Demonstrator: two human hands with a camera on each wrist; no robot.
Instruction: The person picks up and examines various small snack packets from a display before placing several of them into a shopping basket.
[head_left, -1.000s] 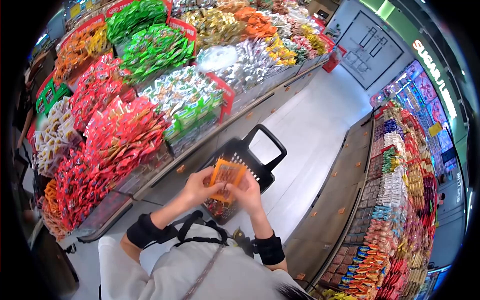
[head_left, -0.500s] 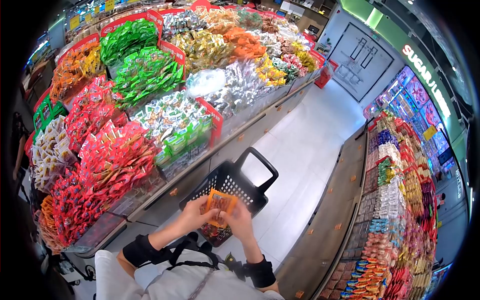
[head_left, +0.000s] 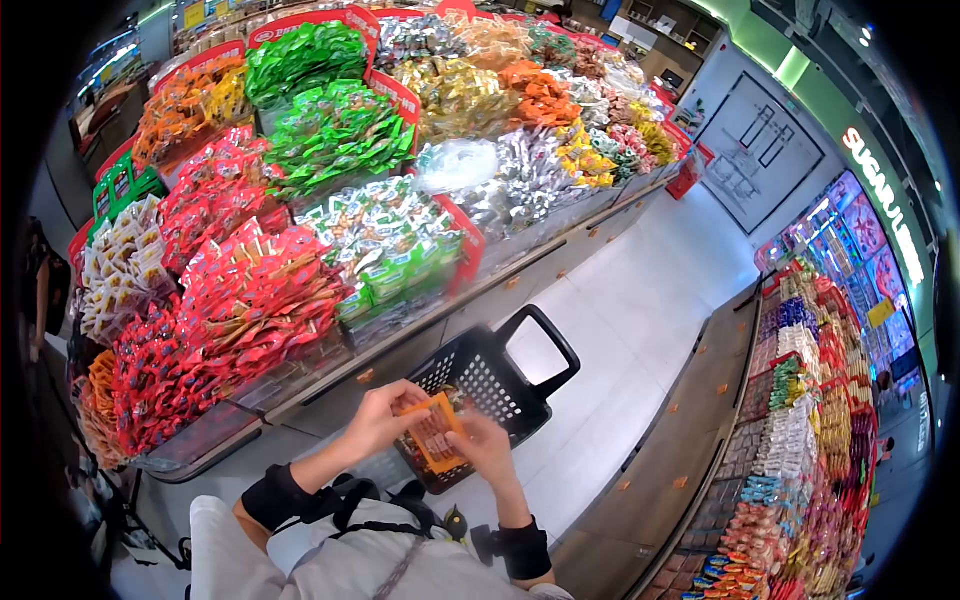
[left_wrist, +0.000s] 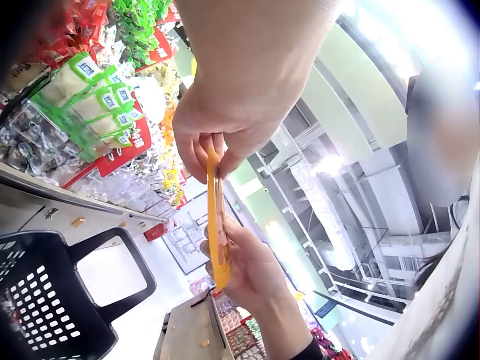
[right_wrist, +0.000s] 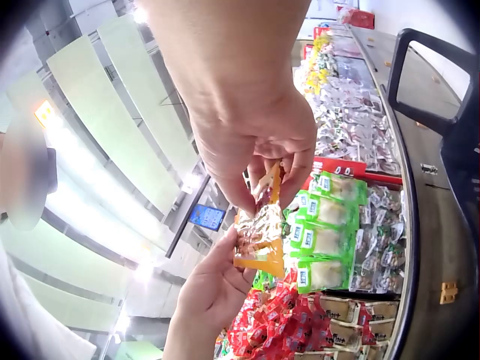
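Fingers of a person's left hand and right hand pinch an orange-edged packet by its margins above the black basket; a light, two-sided hold should keep it flat, uncrushed.

From far away, I look through the head camera, which points ahead and down over the left hand and right hand, and sees way along the floor. My left wrist camera sits very close to the left hand and looks past it, tipped sideways, with the ceiling on the right. My right wrist camera is just as close to its hand, with the ceiling on the left. All three share the orange packet and black basket.
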